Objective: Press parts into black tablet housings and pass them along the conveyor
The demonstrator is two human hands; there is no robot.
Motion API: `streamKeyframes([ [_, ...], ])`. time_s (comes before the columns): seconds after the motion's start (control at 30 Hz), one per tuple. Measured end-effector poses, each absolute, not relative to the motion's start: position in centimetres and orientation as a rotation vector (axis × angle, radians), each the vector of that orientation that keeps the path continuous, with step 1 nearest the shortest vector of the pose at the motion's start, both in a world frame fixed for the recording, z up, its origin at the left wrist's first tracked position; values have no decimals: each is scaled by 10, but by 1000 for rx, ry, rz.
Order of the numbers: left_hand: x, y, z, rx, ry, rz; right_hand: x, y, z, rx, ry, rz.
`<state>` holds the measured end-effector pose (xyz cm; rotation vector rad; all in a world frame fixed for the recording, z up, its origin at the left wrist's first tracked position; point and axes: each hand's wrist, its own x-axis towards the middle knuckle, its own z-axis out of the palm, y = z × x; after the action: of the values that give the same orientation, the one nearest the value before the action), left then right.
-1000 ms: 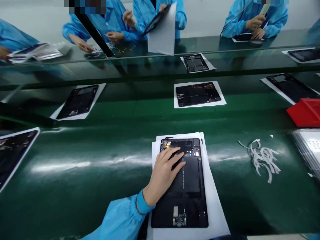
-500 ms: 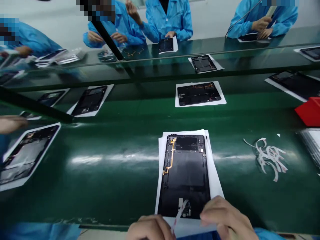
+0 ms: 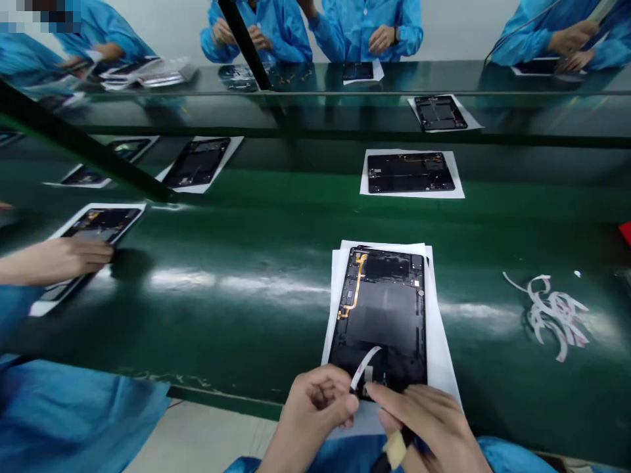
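Note:
A black open tablet housing (image 3: 387,322) with an orange flex cable (image 3: 357,282) lies in front of me on white paper sheets (image 3: 440,348). My left hand (image 3: 320,404) is at its lower left corner, thumb and fingers pinching a thin white strip (image 3: 365,366) with reddish marks. The strip's free end curves up over the housing. Over the lower right edge is my right hand (image 3: 431,417), its index finger pointing towards the strip. Its other fingers are closed around a dark tool (image 3: 396,450) with a cream-coloured band; the tool's tip is hidden.
Loose white strips (image 3: 557,315) lie in a heap on the green bench (image 3: 236,328) at the right. Another tablet housing (image 3: 411,172) lies farther back. At the left, a co-worker's hand (image 3: 73,256) rests over a tablet. A dark slanted post (image 3: 89,144) crosses the left side.
My hands have come up over the housing's lower end, and the tool in my right hand now shows. The co-worker's hand at the left has moved onto a tablet. The view has shifted left.

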<state>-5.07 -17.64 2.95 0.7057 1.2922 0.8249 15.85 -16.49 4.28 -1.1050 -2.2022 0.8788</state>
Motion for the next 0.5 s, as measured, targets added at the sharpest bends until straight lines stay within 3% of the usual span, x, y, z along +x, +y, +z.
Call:
streamKeyframes([
  [0.5, -2, -140, 61, 1856, 985, 946, 196, -164, 86, -1217, -2570, 209],
])
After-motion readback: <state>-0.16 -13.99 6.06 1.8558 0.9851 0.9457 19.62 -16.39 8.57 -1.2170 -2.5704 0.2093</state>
